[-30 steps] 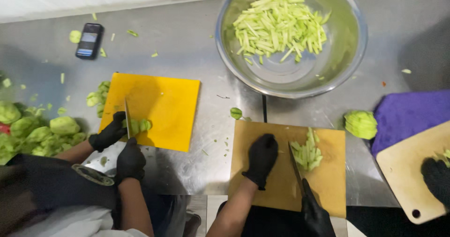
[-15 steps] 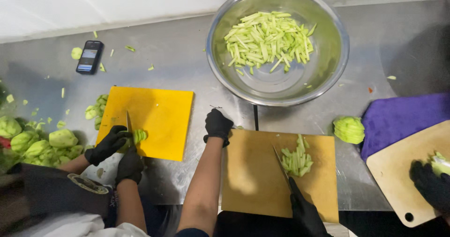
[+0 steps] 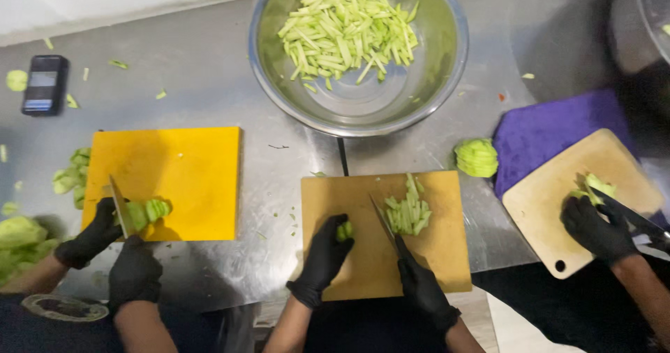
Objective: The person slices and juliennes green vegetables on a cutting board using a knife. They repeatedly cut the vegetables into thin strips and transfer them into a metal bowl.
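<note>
the person in the middle stood over a tan cutting board [image 3: 447, 269], both hands in black gloves. the left hand [image 3: 328, 252] was curled tight around a small green piece of vegetable [image 3: 344, 230], pinning it to the board near the left side. the right hand [image 3: 422, 290] was wrapped around the handle of a knife [image 3: 384, 220], whose blade pointed up and away between that piece and a pile of cut green strips [image 3: 408, 212] lying just to its right.

the blade sat close to the gloved fingertips, and the piece was so small that it barely showed past them. a slip looked likely to me if the piece rolled or the fingers were not tucked back; black gloves would also make a nick hard to notice. the pile lay right beside the knife, so strips could get pushed off the board.

a big steel bowl [image 3: 447, 81] of strips stood beyond the board, well apart. a co-worker on the left cut on a yellow board [image 3: 188, 171], another on the right on a pale wooden board [image 3: 544, 206], each near enough that elbows might bump.
</note>
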### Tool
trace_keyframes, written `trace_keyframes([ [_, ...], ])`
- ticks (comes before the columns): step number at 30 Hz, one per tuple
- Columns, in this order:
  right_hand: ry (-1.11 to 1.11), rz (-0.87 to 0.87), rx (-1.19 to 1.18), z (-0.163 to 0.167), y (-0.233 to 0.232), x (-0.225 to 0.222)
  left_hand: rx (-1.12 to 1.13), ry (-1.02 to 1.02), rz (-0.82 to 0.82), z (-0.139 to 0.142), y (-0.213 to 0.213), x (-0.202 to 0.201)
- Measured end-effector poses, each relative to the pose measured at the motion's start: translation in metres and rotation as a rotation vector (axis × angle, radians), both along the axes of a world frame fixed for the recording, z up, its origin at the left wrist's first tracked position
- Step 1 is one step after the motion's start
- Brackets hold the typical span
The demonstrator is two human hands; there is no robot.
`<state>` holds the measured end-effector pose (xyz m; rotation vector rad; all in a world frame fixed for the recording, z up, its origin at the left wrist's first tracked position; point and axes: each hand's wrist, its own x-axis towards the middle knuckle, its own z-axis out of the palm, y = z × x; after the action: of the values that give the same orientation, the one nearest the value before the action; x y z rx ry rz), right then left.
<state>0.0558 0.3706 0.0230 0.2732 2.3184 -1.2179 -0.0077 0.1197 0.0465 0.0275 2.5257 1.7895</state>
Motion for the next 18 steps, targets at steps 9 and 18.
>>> trace_keyframes([
  [9,0.292,0.064,-0.033,0.021,-0.024,0.034,-0.170,-0.008,0.159,-0.034,0.045,0.029],
  [18,0.124,0.130,0.085,0.023,-0.022,0.048,-0.090,-0.018,0.170,-0.057,0.065,0.026],
])
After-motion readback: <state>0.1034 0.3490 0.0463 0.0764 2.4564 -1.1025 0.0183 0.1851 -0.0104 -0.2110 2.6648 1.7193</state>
